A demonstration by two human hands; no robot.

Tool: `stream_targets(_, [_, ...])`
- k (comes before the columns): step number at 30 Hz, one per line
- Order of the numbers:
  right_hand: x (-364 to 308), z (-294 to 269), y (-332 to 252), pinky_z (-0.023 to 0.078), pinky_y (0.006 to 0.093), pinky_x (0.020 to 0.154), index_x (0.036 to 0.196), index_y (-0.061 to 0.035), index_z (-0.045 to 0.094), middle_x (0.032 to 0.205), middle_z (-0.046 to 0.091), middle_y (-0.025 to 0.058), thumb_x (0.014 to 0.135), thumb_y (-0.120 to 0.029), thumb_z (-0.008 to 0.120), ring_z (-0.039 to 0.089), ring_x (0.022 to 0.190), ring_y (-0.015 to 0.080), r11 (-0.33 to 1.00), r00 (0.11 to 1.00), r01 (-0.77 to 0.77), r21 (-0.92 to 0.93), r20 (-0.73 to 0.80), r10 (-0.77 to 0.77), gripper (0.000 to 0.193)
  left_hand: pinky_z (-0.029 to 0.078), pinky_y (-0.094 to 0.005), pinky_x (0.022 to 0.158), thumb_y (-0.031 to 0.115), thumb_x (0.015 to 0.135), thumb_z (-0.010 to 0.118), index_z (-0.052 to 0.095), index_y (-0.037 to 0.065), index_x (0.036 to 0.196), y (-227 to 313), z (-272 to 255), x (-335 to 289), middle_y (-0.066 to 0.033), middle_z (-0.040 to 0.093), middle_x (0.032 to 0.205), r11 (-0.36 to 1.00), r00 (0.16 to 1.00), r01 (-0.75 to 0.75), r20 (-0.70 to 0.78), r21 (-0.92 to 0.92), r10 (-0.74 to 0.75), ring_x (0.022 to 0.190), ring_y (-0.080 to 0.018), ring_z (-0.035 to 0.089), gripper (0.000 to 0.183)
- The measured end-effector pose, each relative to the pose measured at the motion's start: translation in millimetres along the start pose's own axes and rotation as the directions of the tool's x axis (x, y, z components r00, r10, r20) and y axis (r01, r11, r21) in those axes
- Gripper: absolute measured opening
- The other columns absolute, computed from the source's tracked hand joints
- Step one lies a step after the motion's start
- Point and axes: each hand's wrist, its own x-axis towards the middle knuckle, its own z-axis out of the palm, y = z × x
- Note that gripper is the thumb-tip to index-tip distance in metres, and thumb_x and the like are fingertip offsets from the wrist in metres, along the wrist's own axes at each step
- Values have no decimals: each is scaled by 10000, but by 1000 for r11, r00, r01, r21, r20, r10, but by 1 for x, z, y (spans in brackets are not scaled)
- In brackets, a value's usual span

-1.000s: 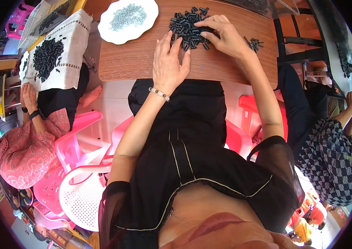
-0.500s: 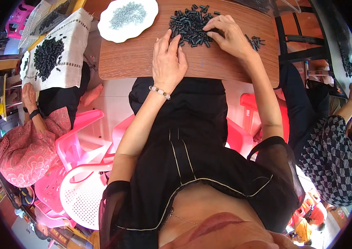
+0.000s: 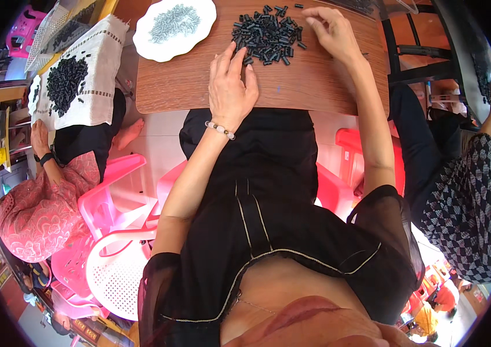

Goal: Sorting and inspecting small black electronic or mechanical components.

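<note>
My left hand (image 3: 231, 89) lies on the brown wooden table with its fingers stretched out. Its fingertips reach the near left edge of a pile of small black tube-shaped pieces (image 3: 267, 36). To the right of this pile is my right hand (image 3: 338, 37), lifted off the pieces, its thumb and forefinger apart and nothing visible between them. One loose black piece (image 3: 298, 6) lies just beyond those fingertips. A white scalloped plate (image 3: 143, 43) at the far left of the table carries many small clear-grey pins (image 3: 175, 23). My right hand and wrist mostly cover the table's right part.
On the left, a co-worker in a red patterned top sits by a cloth (image 3: 99, 75) with another black heap (image 3: 67, 84). A co-worker in a checked top (image 3: 465, 214) works on the right. Pink plastic chairs (image 3: 103, 196) and a black metal frame (image 3: 425, 52) stand around.
My right hand has moved off the pile toward the right and slightly farther away. The small group of pieces on the right is now mostly covered by it. My left hand stays nearly still.
</note>
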Motion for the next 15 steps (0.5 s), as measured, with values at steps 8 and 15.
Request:
stream_targets(8, [30, -2, -2, 494, 449, 807, 1137, -27, 630, 973, 632, 222, 920, -124, 525, 590, 959, 388, 944, 955, -216, -251, 148, 258, 260, 410, -451, 1003, 147, 851, 601, 618, 28, 1166, 3, 1, -3, -158, 546, 1300, 1000, 1000, -4, -3, 10, 4, 1168, -393, 498, 337])
stream_targets(15, [38, 3, 1, 500, 451, 788, 1098, -34, 647, 968, 633, 220, 911, -134, 534, 594, 936, 387, 915, 934, -254, -314, 167, 317, 240, 391, -455, 1033, 153, 847, 610, 622, 32, 1162, 5, 1, -5, -157, 557, 1284, 1000, 1000, -24, 0, -10, 24, 1169, -396, 501, 338])
